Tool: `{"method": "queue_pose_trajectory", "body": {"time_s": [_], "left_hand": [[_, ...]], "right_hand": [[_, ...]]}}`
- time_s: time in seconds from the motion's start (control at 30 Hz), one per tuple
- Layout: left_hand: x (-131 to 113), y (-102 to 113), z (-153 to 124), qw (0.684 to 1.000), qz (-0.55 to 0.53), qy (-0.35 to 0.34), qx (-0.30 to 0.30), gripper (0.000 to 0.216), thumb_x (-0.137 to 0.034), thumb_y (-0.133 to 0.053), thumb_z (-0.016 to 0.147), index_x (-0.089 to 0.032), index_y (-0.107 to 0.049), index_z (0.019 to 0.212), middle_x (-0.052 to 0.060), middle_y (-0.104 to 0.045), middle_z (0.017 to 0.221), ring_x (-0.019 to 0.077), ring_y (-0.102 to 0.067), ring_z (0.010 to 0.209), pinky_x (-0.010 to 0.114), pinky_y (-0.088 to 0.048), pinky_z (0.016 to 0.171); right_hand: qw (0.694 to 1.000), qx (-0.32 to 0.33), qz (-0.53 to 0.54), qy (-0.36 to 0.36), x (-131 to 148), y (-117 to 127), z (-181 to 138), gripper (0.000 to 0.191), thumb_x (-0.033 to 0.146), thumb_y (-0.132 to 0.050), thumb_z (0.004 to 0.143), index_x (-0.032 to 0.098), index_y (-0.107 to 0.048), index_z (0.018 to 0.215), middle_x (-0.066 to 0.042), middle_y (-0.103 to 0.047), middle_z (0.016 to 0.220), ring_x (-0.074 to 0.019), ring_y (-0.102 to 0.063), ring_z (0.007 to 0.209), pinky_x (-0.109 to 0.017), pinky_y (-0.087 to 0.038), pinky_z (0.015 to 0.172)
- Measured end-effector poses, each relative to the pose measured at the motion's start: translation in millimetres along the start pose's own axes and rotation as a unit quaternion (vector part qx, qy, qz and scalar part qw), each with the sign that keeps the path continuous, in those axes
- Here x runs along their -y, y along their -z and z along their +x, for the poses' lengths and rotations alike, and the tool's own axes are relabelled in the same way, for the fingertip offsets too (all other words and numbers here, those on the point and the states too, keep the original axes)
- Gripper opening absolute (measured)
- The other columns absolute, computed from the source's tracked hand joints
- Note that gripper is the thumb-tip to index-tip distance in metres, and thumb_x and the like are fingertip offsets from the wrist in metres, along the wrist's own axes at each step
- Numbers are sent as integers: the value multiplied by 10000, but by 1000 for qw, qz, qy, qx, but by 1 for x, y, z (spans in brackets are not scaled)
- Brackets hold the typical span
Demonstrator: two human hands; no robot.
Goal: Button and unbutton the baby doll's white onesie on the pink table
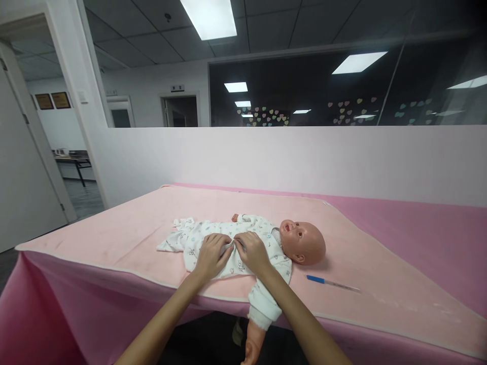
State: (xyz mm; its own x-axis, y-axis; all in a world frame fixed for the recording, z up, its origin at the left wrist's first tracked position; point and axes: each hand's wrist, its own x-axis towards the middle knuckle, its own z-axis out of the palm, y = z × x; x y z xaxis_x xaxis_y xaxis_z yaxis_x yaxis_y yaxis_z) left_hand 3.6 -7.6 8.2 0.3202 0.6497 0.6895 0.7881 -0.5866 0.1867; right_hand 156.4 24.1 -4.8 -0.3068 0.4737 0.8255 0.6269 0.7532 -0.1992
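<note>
A baby doll (304, 242) lies on its back across the table, head to the right. It wears a white printed baby outfit (216, 228) with a blue snap near the neck. Over the doll's belly, my left hand (213, 255) pinches the front edge of the outfit. Close beside it, my right hand (251, 250) grips the same cloth, thumbs and fingertips almost meeting. Whatever lies between the fingertips is hidden. One doll arm (254, 340) hangs past the near table edge, its sleeve bunched up. The outfit's legs stretch to the left.
A pink padded sheet (125, 223) covers the table, over a darker pink cloth (429, 243). Right of the doll's head lies a thermometer-like stick with a blue cap (315, 279). A white half-wall (289, 157) with glass above stands behind; a door (26, 152) is at left.
</note>
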Motion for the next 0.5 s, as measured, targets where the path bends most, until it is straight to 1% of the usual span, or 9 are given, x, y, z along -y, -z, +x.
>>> {"method": "queue_pose_trajectory", "body": {"time_s": [0.13, 0.2, 0.37, 0.43, 0.5], "left_hand": [[3, -2, -1, 1000, -15, 17, -18, 168, -308, -421, 844, -200, -546, 814, 18, -606, 820, 166, -522, 798, 328, -371, 766], [4, -2, -1, 999, -16, 22, -23, 171, -313, -429, 838, -203, -558, 821, 18, -611, 818, 166, -527, 795, 330, -377, 764], [1, 1, 0, 1000, 3, 1, -16, 202, -284, -432, 838, -235, -579, 968, 18, -602, 1024, 180, -506, 967, 351, -348, 855], [0, 2, 0, 1000, 7, -6, -12, 201, -277, -428, 841, -240, -591, 952, 13, -597, 1043, 176, -503, 979, 352, -341, 866], [0, 2, 0, 1000, 7, -7, -7, 199, -281, -424, 843, -237, -600, 927, 12, -607, 1010, 170, -514, 951, 348, -348, 854]], "right_hand": [[1000, 0, -3, 1, 1, 1, 0, 108, 186, -457, 831, 191, -563, 809, -24, -610, 740, -157, -539, 736, -288, -401, 695], [1000, 0, -3, 0, 1, 1, 0, 110, 189, -457, 832, 190, -564, 806, -25, -609, 739, -157, -539, 735, -288, -402, 694], [1000, -3, 4, -5, 1, 1, 0, 118, 203, -447, 844, 192, -563, 826, -24, -612, 750, -158, -540, 737, -285, -403, 696], [1000, -6, 5, -11, 0, 1, 0, 139, 211, -425, 859, 196, -559, 827, -22, -609, 738, -155, -539, 716, -279, -405, 675], [1000, -9, 2, -13, 0, 1, 0, 160, 216, -406, 870, 199, -556, 815, -18, -604, 717, -149, -536, 688, -270, -406, 652]]}}
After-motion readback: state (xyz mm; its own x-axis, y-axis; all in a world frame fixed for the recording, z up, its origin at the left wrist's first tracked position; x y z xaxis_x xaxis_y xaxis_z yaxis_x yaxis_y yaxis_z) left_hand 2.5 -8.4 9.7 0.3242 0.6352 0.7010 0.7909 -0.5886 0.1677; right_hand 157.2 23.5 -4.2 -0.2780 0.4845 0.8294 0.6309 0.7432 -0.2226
